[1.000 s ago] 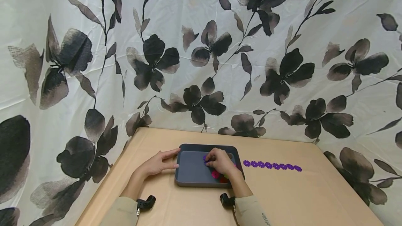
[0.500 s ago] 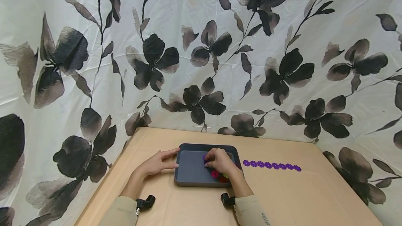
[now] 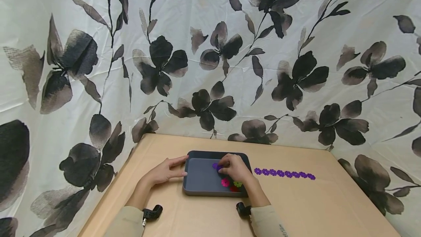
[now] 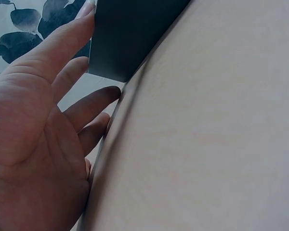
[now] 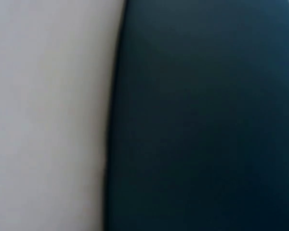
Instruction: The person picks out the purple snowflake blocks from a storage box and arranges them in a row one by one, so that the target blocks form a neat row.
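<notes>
In the head view a dark grey tray point(image 3: 204, 194) lies on the table. My left hand point(image 3: 163, 171) rests at its left edge, thumb and index finger extended against it; the left wrist view shows the fingers point(image 4: 92, 107) fairly straight beside the tray wall point(image 4: 130, 33). Over the tray, my right hand point(image 3: 235, 167) has its thumb and fingertips together on purple flower-shaped pieces point(image 3: 215, 166), partly covered by the fingers. Beneath that hand lie a pink flower piece point(image 3: 225, 182), a green one point(image 3: 237, 184) and a red one point(image 3: 234, 189). Only the tray's side point(image 5: 202, 120) and tabletop fill the right wrist view.
Right of the tray, several purple flower pieces point(image 3: 284, 173) form a line on the light wooden-coloured table point(image 3: 315, 207). A floral cloth point(image 3: 210, 65) hangs behind and along the sides. Each wrist bears a black camera point(image 3: 153, 212).
My right hand has shifted slightly right and its wrist has swung outward, uncovering more of the purple, pink and green pieces. The left hand stays put at the tray's edge.
</notes>
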The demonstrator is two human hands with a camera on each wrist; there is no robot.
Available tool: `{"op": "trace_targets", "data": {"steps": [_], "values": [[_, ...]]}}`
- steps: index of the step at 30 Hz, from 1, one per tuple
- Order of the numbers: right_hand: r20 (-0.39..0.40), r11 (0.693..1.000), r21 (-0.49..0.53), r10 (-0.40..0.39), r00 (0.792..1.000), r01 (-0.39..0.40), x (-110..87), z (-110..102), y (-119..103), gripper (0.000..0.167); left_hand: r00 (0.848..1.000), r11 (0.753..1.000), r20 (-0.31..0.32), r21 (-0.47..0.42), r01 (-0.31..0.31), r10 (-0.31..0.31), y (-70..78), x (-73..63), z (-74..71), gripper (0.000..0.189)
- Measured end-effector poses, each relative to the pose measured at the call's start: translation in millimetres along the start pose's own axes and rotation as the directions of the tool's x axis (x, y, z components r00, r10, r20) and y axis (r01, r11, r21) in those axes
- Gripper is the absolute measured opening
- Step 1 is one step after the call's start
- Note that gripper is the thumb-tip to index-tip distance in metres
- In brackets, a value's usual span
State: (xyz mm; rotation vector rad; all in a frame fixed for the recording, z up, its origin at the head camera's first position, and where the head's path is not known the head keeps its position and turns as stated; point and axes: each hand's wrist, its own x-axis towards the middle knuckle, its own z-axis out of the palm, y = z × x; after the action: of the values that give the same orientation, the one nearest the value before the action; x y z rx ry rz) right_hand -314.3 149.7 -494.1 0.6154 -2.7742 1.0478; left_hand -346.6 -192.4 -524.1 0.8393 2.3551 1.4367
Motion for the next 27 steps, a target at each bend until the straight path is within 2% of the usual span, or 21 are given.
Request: {"op": "trace_targets", "data": {"steps": [9,16,27], "values": [[-0.125,1.000,0.000,-0.013,0.992,0.013,-2.0,-7,8,0.015,1.000,1.000,0.005,-0.010,-0.027,0.027,0.2,-0.1,0.1,0.080],[-0.189,0.997,0.068,0.059,0.980,-0.047,-4.9,-16,16,0.017,1.000,1.000,-0.002,0.003,-0.017,0.017,0.8,-0.2,0.5,0.079],[-0.273,0.994,0.080,0.094,0.958,-0.075,-21.2,-41,39,0.018,1.000,1.000,-0.004,-0.002,-0.006,0.006,1.0,0.0,0.9,0.079]]}}
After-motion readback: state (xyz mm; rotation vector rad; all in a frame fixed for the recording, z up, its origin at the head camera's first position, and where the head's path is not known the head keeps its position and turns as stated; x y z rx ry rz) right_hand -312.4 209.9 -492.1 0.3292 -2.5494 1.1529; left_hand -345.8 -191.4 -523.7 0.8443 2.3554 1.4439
